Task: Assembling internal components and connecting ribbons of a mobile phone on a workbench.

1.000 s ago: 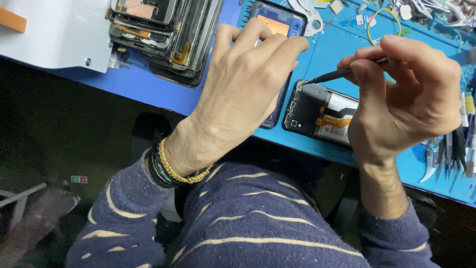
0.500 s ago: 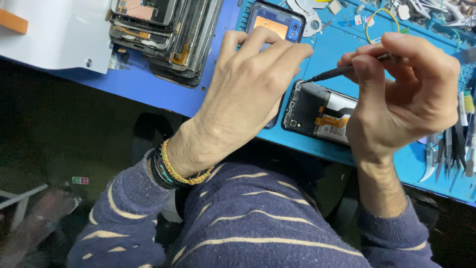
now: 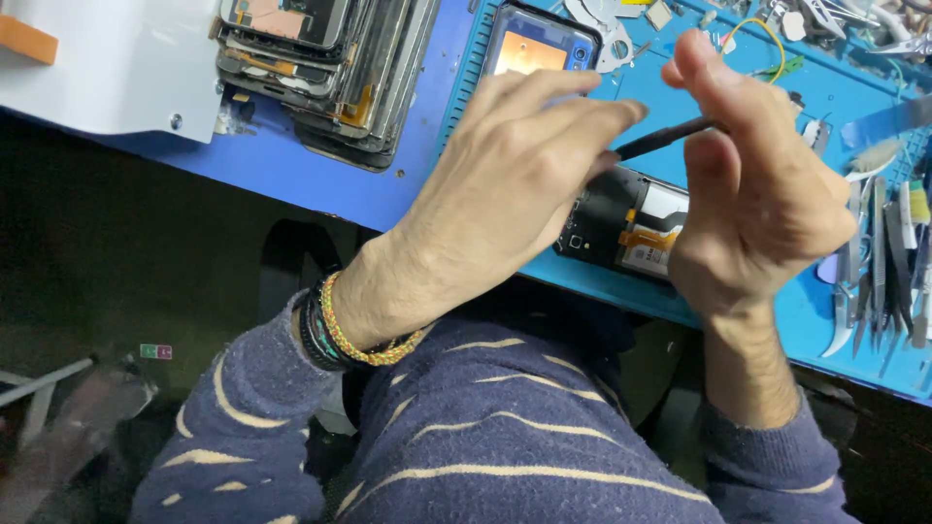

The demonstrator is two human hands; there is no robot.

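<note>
Nearest, the opened phone [image 3: 626,225] lies on the blue mat [image 3: 777,291], partly under the left hand [image 3: 505,184], whose fingers spread loosely over it. The right hand [image 3: 757,194] pinches a thin dark tool [image 3: 665,139] above the phone. Farther left sits a stack of phone frames [image 3: 320,68].

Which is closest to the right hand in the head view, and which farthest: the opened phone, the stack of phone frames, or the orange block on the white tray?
From the right hand:
1. Opened phone, just to its left on the blue mat.
2. Stack of phone frames, upper left.
3. Orange block, far left corner.
</note>
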